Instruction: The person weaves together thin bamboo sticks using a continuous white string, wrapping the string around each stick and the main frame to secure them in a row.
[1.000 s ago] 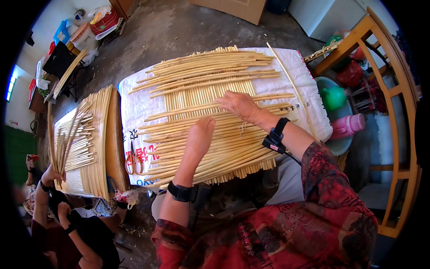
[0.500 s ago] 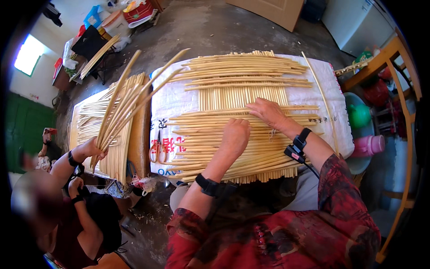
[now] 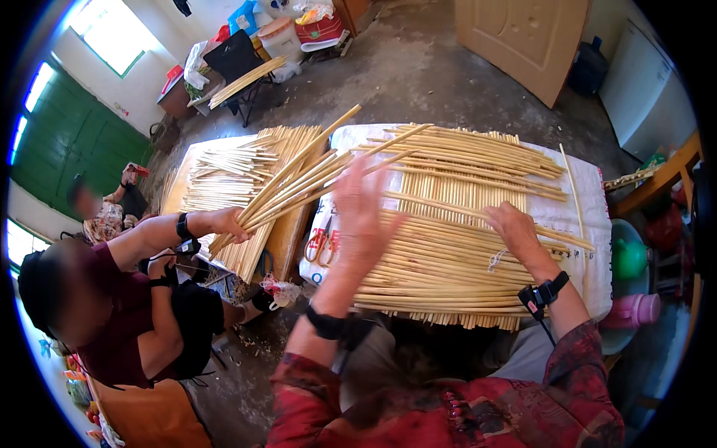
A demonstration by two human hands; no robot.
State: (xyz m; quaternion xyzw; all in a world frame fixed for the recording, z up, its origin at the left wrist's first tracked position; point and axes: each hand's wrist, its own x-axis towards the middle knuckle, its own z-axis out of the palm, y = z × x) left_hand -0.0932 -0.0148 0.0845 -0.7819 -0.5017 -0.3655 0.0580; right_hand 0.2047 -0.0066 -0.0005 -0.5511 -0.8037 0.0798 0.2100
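My right hand (image 3: 514,229) is closed on a pale, thin wooden stick (image 3: 448,208), which slants across the row of sticks in front of me. My left hand (image 3: 360,220) is raised above the left side of the row, blurred by motion, with the thumb apart from the fingers; nothing shows in it. Beneath both hands lie several parallel sticks (image 3: 448,261), resting crosswise on a layer of upright-running sticks (image 3: 463,188). A white string loop (image 3: 497,259) hangs near my right wrist. To the left, a co-worker's hand (image 3: 228,222) holds out a bundle of sticks (image 3: 299,187).
A white printed sheet (image 3: 549,209) covers my work surface. Scissors (image 3: 323,250) with orange handles lie on its left edge. A second table (image 3: 287,243) with more sticks stands to the left. At right are a basin (image 3: 624,299), a pink container (image 3: 635,311) and a wooden chair (image 3: 657,179).
My left hand has lifted off the sticks and moved up and left. My right hand has taken hold of a stick and tilted it. The co-worker's bundle now reaches toward me; the view has shifted left.
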